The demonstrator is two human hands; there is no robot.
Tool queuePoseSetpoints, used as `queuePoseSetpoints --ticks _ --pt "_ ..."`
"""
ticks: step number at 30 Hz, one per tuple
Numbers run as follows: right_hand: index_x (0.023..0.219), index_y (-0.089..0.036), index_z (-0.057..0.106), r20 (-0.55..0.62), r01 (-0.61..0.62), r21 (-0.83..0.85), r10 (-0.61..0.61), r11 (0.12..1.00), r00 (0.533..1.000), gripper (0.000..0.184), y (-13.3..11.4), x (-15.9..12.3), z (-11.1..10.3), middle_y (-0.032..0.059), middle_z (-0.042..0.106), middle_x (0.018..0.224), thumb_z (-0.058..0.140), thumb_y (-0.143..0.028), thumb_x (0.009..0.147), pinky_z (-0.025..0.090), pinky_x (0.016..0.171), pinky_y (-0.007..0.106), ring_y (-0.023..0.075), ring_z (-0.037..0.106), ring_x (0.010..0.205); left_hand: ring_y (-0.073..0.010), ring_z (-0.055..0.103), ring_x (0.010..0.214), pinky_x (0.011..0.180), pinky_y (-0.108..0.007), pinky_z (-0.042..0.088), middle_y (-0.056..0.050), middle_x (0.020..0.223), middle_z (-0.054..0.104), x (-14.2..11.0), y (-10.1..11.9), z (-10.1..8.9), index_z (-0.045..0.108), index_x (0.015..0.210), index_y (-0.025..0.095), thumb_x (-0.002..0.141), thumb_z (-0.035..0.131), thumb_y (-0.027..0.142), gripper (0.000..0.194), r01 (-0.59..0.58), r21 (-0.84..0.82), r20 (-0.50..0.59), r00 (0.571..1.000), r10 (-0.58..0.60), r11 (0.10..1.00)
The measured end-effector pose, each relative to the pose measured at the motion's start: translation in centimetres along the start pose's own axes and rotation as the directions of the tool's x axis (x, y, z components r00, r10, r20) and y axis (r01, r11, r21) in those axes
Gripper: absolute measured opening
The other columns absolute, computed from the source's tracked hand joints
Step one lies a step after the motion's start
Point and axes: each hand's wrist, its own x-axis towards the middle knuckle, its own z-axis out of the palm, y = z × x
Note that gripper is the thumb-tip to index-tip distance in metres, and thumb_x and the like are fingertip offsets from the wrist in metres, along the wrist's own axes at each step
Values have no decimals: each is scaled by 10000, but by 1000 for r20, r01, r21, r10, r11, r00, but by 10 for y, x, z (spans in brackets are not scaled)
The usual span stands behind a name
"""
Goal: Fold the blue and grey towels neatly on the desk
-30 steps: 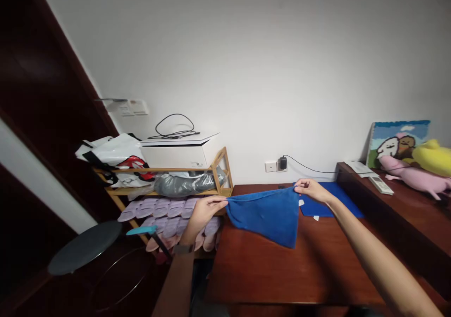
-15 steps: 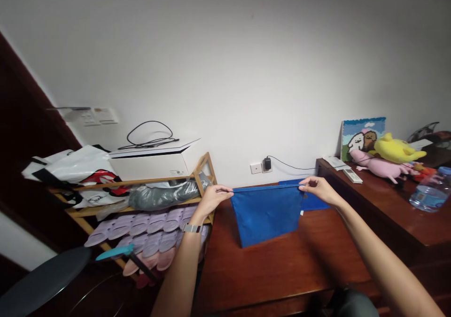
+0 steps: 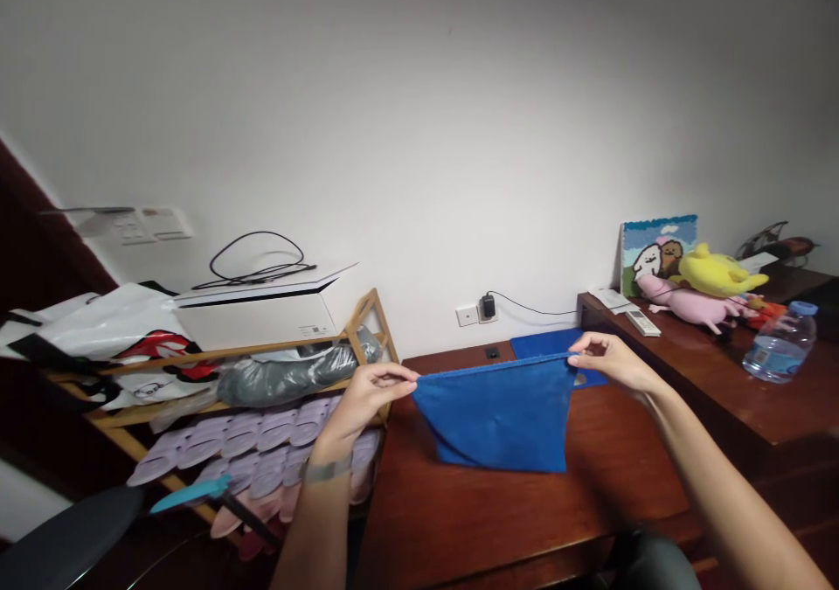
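A blue fabric pouch [image 3: 498,419] hangs stretched out above the brown wooden table [image 3: 459,524]. Its top edge runs taut between my two hands, slightly higher on the right. My left hand [image 3: 377,389] is closed in a pinch on the pouch's top left corner, and a watch strap sits on that wrist. At the top right corner, the thumb and fingers of my right hand [image 3: 609,358] pinch the edge. Behind the pouch, a flat blue thing [image 3: 541,345] lies at the back of the table, partly hidden.
On the left stands a wooden rack [image 3: 367,319] with lilac slippers [image 3: 275,428], a white box [image 3: 262,315] and bags. A higher desk [image 3: 708,371] to the right carries plush toys [image 3: 695,297], a remote [image 3: 642,322] and a water bottle [image 3: 780,345]. A plug [image 3: 488,306] sits in the wall.
My hands have moved farther apart, pulling the pouch's top edge wider and tilting it up to the right. The pouch's lower edge has swung to the right. The view has shifted slightly right.
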Motion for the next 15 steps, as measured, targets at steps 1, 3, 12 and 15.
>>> queuePoseSetpoints --ticks 1,3,12,15 --pt "818 -216 715 -2 -2 -2 2 1000 1000 463 -3 -6 0 28 723 755 934 -570 614 559 690 357 201 679 686 -276 767 867 828 -371 619 -75 900 823 -7 3 -1 802 807 200 648 900 484 340 9 -5 -14 1000 -9 1000" --pt "809 -222 724 -12 7 -19 -7 1000 1000 445 -6 -17 1 49 737 799 928 -576 631 567 719 363 214 689 733 -279 764 874 811 -365 617 -81 918 822 -20 5 -2 805 819 201 664 893 479 330 27 -10 -52 998 -28 1000" --pt "1046 -176 771 -22 -124 -126 122 984 992 476 94 40 37 90 788 954 805 -554 759 584 864 385 244 736 903 -247 770 817 758 -350 622 -99 863 815 33 -103 27 772 900 149 733 781 412 311 195 106 -91 978 -186 975" --pt "1133 -173 760 -149 -219 -266 185 939 971 423 138 69 70 142 780 1120 703 -472 839 560 982 449 296 728 1073 -259 771 977 906 -382 606 -130 954 818 50 -148 58 760 917 137 757 753 316 240 240 205 -171 963 -207 949"
